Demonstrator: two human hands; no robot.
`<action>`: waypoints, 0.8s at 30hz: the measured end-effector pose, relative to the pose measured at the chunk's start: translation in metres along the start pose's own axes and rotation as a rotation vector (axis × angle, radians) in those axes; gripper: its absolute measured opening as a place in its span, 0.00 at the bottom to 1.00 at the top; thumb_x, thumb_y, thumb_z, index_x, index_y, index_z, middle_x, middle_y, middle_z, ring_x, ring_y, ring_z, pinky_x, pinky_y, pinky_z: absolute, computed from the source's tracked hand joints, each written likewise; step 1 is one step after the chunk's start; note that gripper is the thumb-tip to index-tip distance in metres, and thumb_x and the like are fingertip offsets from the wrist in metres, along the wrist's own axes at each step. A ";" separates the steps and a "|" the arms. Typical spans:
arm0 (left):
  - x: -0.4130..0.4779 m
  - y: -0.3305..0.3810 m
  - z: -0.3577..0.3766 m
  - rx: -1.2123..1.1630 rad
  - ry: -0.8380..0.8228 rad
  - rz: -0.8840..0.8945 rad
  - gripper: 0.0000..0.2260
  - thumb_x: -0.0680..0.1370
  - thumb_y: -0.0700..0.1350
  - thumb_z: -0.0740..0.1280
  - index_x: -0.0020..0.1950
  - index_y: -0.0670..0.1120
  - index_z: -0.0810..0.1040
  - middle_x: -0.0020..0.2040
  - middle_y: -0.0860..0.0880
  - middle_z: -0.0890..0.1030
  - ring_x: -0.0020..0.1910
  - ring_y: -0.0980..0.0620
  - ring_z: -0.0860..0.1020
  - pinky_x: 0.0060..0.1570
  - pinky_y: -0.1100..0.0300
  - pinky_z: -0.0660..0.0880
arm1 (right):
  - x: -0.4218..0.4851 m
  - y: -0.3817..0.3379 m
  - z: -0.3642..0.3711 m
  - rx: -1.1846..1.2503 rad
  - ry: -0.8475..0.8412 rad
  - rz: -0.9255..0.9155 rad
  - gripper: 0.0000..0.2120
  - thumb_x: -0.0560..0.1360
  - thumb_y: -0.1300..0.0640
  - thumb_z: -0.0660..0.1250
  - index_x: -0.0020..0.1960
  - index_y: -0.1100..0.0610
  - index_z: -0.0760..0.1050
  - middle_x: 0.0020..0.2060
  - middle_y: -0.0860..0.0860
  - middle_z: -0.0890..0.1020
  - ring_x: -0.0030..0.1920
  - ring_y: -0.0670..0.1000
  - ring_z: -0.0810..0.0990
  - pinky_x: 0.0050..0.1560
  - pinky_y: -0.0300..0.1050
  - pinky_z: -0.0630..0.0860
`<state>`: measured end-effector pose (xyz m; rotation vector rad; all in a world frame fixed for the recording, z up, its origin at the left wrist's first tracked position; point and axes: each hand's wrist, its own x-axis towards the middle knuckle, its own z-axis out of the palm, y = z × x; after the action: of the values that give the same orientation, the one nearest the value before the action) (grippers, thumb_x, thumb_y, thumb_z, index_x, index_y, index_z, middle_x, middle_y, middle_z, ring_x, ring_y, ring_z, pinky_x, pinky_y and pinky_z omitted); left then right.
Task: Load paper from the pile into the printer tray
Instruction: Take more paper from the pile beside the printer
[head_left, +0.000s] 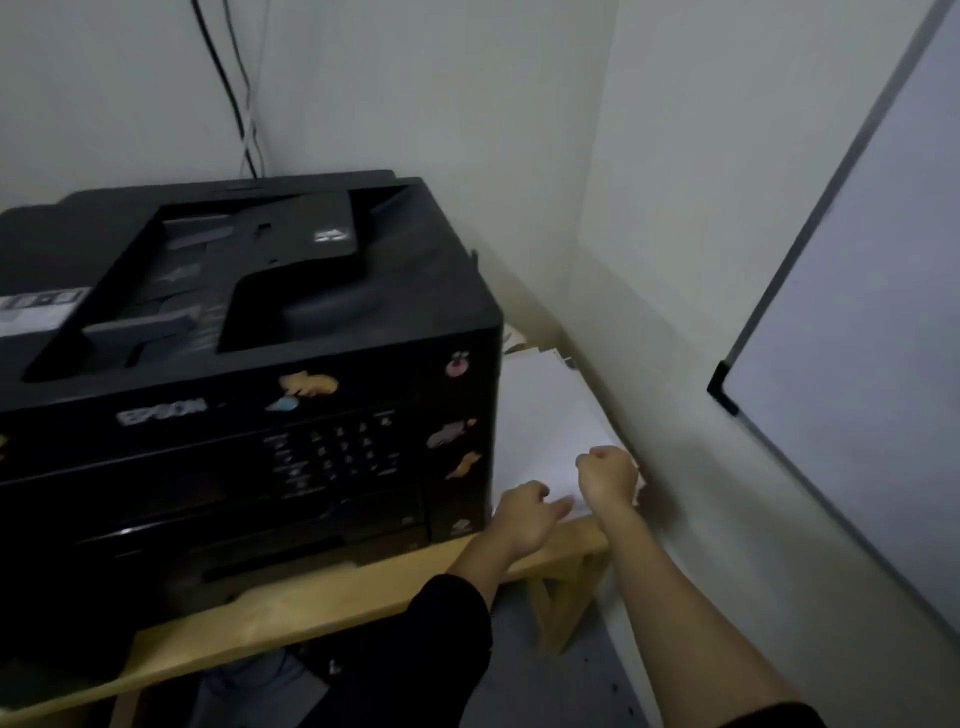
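A large black printer (244, 364) with stickers on its front stands on a wooden bench (322, 608). To its right, in the corner by the wall, lies a pile of white paper (545, 415). My left hand (522, 512) rests on the pile's near edge, fingers curled onto the sheets. My right hand (608, 475) is closed over the pile's near right corner, and the sheets there look lifted. The printer's front tray (291, 551) is a dark slot low on its front; whether it is open is hard to tell.
A whiteboard (857, 322) leans against the right wall, its lower corner close to the paper. Cables (244, 104) run down the wall behind the printer. The bench leg (561, 608) and grey floor show below my arms.
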<state>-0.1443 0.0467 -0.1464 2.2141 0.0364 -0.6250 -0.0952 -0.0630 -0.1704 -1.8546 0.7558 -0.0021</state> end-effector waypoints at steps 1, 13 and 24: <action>0.012 0.006 0.002 0.001 0.010 -0.031 0.27 0.79 0.56 0.60 0.74 0.42 0.65 0.72 0.44 0.69 0.69 0.45 0.70 0.66 0.54 0.68 | 0.017 -0.003 -0.004 -0.027 -0.006 0.008 0.18 0.73 0.65 0.59 0.30 0.50 0.61 0.29 0.48 0.64 0.33 0.52 0.66 0.34 0.41 0.64; 0.090 0.008 0.012 0.618 0.026 -0.295 0.24 0.78 0.51 0.58 0.69 0.37 0.61 0.70 0.37 0.61 0.68 0.39 0.64 0.68 0.50 0.64 | 0.097 -0.008 0.010 -0.661 -0.147 0.191 0.22 0.76 0.51 0.60 0.66 0.60 0.71 0.70 0.60 0.66 0.70 0.63 0.62 0.71 0.62 0.57; 0.107 0.005 0.010 0.739 -0.031 -0.321 0.23 0.78 0.52 0.59 0.67 0.38 0.65 0.67 0.35 0.63 0.63 0.36 0.67 0.62 0.50 0.70 | 0.083 -0.023 0.018 -0.700 0.044 0.041 0.23 0.74 0.53 0.66 0.64 0.64 0.66 0.62 0.61 0.75 0.61 0.60 0.75 0.61 0.54 0.74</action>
<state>-0.0534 0.0173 -0.1963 2.9412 0.1707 -0.9623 -0.0110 -0.0841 -0.1870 -2.5028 0.8957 0.2803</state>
